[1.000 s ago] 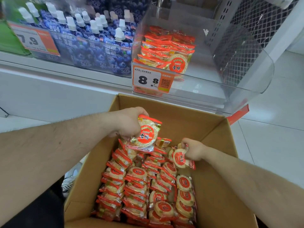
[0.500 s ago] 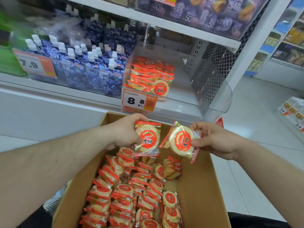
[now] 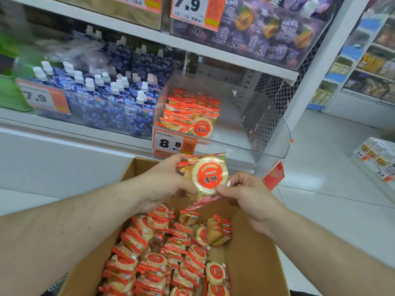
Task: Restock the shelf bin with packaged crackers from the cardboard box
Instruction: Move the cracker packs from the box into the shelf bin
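Over the far end of the open cardboard box (image 3: 254, 259) both hands hold round cracker packets (image 3: 208, 177) with red labels, pressed together into one small stack. My left hand (image 3: 164, 180) grips the stack from the left. My right hand (image 3: 248, 193) pinches its lower right edge. Several more packets (image 3: 162, 257) fill the box in rows. Just above and beyond the hands, the clear plastic shelf bin (image 3: 267, 144) has a pile of the same packets (image 3: 190, 113) on its left side; its right side is bare.
An 8.8 price tag (image 3: 174, 144) hangs on the bin's front. Blue spouted drink pouches (image 3: 106, 97) fill the bin to the left. A shelf of purple pouches (image 3: 263, 28) runs overhead. White tiled floor and another shelf unit (image 3: 376, 159) lie to the right.
Both hands lifted packets out of the box and brought them together; my right hand moved left so its packet now sits against the left hand's. The view tilted up toward the shelf.
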`<state>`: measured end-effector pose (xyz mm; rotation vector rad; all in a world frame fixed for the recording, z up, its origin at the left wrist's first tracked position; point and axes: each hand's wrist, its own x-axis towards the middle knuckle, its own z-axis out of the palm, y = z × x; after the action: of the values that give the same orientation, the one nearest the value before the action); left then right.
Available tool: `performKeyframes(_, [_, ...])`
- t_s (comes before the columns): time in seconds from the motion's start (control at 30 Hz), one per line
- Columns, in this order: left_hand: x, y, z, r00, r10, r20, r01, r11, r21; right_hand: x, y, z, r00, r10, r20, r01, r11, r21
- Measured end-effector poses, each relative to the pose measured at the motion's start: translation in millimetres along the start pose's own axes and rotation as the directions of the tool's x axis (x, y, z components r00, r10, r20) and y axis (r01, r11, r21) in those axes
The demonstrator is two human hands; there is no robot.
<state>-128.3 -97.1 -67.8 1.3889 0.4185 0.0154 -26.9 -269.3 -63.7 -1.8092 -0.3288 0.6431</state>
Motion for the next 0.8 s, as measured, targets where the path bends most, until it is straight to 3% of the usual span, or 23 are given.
performKeyframes(0.17, [-4.3,3.7,1.9,0.999,0.040,-0.027,-0.041,0.998,-0.039,-3.9,-5.8,1.6,0.993,-0.084,0.078,0.095,0.983,-0.156])
performKeyframes(0.37, [-7.8,6.8,-1.4,0.995,0.099,-0.006,-0.097,0.984,0.148,-2.5,-16.0,-3.8,0.984,-0.148,0.097,0.164,0.967,-0.196])
performKeyframes(0.43, [-11.4,9.8,-2.0,0.984,0.174,0.031,-0.174,0.915,0.363,-3.9,-20.5,-7.5,0.962,-0.248,0.116,0.273,0.899,-0.344])
performKeyframes(0.53, [-13.0,12.5,-1.1,0.956,0.283,0.072,-0.258,0.703,0.663,-10.2,-30.4,-8.4,0.906,-0.373,0.203,0.419,0.713,-0.561])
performKeyframes(0.63, [-10.4,12.7,0.7,0.937,0.340,0.085,-0.309,0.689,0.656,-11.8,-35.2,-3.4,0.864,-0.429,0.263,0.481,0.549,-0.683])
performKeyframes(0.8, [-8.4,15.4,2.4,0.901,0.422,0.102,-0.371,0.627,0.685,-9.6,-43.9,0.0,0.835,-0.429,0.345,0.526,0.435,-0.731])
